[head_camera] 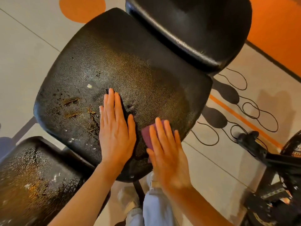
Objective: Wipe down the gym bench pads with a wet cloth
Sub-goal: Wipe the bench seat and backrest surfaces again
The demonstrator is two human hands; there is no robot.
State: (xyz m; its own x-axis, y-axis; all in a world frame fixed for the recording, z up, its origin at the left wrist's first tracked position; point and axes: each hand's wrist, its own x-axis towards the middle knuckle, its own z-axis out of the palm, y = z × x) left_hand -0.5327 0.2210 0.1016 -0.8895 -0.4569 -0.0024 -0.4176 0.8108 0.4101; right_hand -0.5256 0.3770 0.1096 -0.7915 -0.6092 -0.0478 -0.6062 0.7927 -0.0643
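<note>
The right hand (164,149), slightly blurred, presses a maroon cloth (147,136) flat-fingered onto the cracked black textured bench pad (130,67); the left hand (116,128) rests flat beside it, fingers straight.

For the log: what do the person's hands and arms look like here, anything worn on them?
Both the left hand and the right hand are bare: no gloves, rings, watch or bands show. Both forearms are bare too, with no sleeve in view. The right hand is slightly motion-blurred, so small details there cannot be told.
</note>
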